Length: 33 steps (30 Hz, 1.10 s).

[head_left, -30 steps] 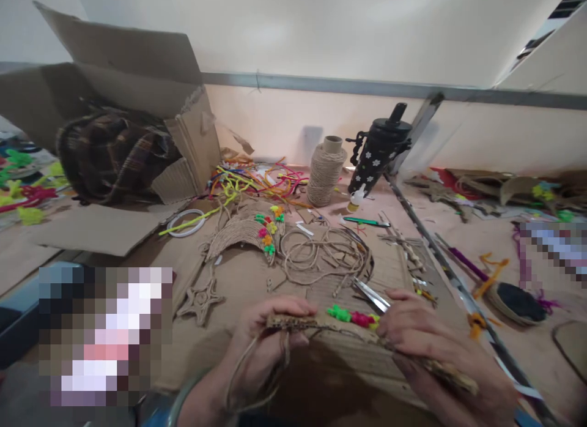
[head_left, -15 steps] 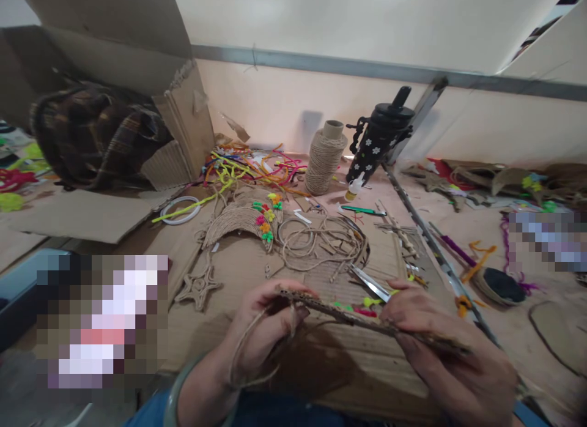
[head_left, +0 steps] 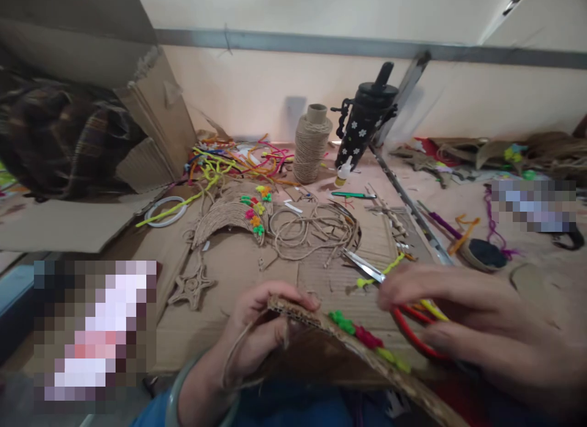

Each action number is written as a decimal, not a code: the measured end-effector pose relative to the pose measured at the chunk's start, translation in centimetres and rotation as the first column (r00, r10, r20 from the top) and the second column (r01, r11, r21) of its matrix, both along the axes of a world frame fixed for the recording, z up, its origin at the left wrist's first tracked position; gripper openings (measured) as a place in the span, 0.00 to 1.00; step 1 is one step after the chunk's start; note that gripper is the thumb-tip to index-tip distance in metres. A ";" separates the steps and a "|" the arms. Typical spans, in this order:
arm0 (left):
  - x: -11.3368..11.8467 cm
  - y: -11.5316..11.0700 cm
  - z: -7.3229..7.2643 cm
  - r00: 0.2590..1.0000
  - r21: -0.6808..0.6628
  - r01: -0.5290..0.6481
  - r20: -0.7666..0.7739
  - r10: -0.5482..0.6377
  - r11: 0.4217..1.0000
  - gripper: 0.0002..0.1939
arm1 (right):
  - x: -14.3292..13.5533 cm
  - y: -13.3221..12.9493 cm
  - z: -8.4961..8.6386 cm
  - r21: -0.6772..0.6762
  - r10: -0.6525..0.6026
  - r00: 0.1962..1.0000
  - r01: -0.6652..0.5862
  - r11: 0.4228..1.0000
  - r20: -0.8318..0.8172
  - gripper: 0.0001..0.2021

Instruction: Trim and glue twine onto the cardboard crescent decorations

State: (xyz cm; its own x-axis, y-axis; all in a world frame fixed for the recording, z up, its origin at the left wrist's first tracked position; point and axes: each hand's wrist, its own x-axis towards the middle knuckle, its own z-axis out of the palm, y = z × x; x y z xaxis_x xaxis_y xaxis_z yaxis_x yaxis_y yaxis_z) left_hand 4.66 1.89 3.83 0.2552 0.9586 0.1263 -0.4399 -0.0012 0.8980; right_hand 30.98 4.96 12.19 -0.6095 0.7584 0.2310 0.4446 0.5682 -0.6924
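Note:
My left hand (head_left: 263,326) is closed around one end of a cardboard piece (head_left: 362,360), which is held edge-on and slopes down to the right. Green, pink and yellow pipe-cleaner flowers (head_left: 367,336) show along its far side. A loose strand of twine (head_left: 228,353) loops down by my left wrist. My right hand (head_left: 477,323), somewhat blurred, is over the scissors (head_left: 367,266), thumb and fingers apart around the red handle. The scissors' blades point away to the left on the cardboard mat. A yellow-green pipe cleaner (head_left: 394,265) is beside the blades.
Beyond the hands are a twine-covered crescent (head_left: 224,222), a twine star (head_left: 192,290), coiled twine (head_left: 316,228) and a green cutter (head_left: 353,196). Farther back stand a twine spool (head_left: 312,148), a glue bottle (head_left: 343,173) and a black tumbler (head_left: 364,121). A cardboard box (head_left: 160,121) is at left.
My right hand has let go of the cardboard piece and moved over the scissors' handle. The piece's free end has dropped toward the lower right. The view has shifted slightly.

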 end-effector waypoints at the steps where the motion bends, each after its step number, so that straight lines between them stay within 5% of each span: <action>1: -0.1 -0.1 -0.2 1.000 0.005 0.018 0.022 -0.018 1.000 0.09 | -1.3 0.5 0.4 -0.054 0.067 0.998 -0.067 0.996 0.007 0.07; 8: -0.5 -0.2 -1.6 0.996 -0.013 0.086 0.040 -0.085 0.996 0.10 | -6.9 2.1 -0.2 -0.171 0.233 0.972 -0.226 0.959 0.023 0.07; 16: -0.4 0.2 -0.5 0.993 0.123 -0.004 -0.117 0.018 0.992 0.08 | -7.1 2.4 -0.2 -0.203 0.285 0.958 -0.277 0.939 0.012 0.05; 33: -0.7 0.0 -1.0 0.987 0.117 -0.023 -0.156 0.041 0.993 0.08 | -7.2 2.6 -0.7 -0.227 0.300 0.954 -0.286 0.931 0.028 0.07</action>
